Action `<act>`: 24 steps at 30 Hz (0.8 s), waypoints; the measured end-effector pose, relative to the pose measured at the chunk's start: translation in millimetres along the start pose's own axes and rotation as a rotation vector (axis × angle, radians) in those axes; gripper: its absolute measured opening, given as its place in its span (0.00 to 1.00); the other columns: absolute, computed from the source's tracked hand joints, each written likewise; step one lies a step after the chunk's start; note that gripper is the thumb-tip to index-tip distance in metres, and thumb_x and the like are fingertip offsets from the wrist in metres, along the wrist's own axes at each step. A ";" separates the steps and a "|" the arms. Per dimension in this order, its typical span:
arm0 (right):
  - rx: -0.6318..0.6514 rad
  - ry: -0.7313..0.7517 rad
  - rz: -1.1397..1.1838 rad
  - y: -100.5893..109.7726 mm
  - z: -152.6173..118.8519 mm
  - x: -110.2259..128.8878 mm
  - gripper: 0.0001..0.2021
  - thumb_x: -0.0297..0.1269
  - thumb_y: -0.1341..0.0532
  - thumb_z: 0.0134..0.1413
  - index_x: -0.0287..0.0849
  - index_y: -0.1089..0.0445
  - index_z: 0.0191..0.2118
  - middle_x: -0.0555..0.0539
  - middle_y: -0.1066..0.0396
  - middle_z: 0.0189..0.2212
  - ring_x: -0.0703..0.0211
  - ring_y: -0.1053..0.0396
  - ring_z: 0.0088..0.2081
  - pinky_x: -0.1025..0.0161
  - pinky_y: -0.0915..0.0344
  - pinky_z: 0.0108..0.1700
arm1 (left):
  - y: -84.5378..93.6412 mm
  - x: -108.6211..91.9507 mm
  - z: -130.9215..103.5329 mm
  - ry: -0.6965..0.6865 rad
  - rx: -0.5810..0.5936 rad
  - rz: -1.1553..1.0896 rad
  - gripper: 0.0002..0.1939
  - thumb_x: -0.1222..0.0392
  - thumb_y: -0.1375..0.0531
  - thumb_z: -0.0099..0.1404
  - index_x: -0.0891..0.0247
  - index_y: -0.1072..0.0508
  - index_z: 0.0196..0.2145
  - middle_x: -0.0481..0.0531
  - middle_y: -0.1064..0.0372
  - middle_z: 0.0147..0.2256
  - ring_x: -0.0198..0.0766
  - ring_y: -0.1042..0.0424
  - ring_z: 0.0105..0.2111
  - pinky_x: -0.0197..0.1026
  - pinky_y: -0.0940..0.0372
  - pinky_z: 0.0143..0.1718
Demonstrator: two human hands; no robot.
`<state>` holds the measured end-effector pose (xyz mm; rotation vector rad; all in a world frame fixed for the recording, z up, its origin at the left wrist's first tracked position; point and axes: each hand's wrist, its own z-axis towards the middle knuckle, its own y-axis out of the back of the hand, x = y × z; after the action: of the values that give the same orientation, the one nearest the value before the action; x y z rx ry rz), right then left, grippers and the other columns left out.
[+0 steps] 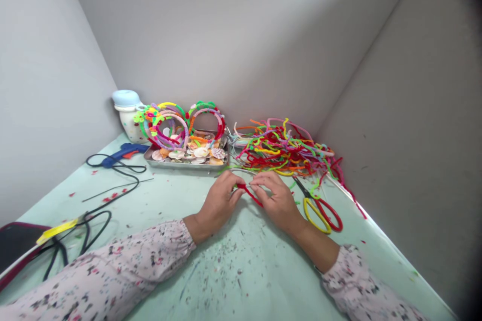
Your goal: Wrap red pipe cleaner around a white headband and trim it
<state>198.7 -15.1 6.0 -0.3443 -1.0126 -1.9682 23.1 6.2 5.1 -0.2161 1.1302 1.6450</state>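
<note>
In the middle of the table my left hand point(220, 201) pinches a thin grey headband, with a bit of red showing at the fingertips. The bare arc of the headband point(243, 170) curves just behind both hands. A fuzzy red pipe cleaner point(253, 196) runs from the left fingertips to my right hand point(277, 199), whose fingers are closed on it. The two sets of fingertips nearly meet, and they hide where the pipe cleaner joins the headband. To the right of my right hand lie scissors point(319, 214) with one yellow and one red handle loop.
Behind my hands stands a metal tray point(184, 164) of seashells, with colourful wrapped headbands point(169, 130) on it. A tangled pile of pipe cleaners point(282, 148) lies right. At left are a blue glue gun point(122, 154), a black cord point(131, 185) and a lidded jar point(130, 118).
</note>
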 end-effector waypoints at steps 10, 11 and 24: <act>0.021 -0.009 0.037 -0.3 0.5 -2.5 0.06 0.33 0.42 0.56 0.45 0.27 0.35 0.46 0.31 0.35 0.56 0.33 0.42 0.56 0.36 0.46 | 1.9 -3.4 -0.6 0.004 0.004 -0.004 0.03 0.66 0.45 0.62 0.62 0.32 0.34 0.50 0.37 0.33 0.37 0.38 0.36 0.40 0.41 0.38; 0.009 -0.001 0.025 -0.3 0.3 -2.0 0.06 0.33 0.42 0.56 0.45 0.27 0.35 0.46 0.31 0.36 0.55 0.33 0.42 0.56 0.36 0.46 | 2.0 -3.7 -0.7 0.005 0.001 -0.007 0.03 0.66 0.45 0.62 0.62 0.32 0.34 0.50 0.36 0.33 0.37 0.38 0.36 0.40 0.42 0.38; -0.133 0.255 -0.211 8.3 -6.1 10.2 0.13 0.37 0.38 0.50 0.46 0.31 0.43 0.44 0.33 0.41 0.50 0.35 0.44 0.50 0.38 0.47 | 3.4 -6.4 -0.5 0.046 -0.033 -0.048 0.03 0.62 0.45 0.62 0.62 0.31 0.33 0.49 0.36 0.32 0.36 0.38 0.34 0.39 0.41 0.36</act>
<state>200.2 -28.0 12.3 -0.0558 -0.7821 -2.2092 22.7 1.8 10.8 -0.3012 1.1248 1.6236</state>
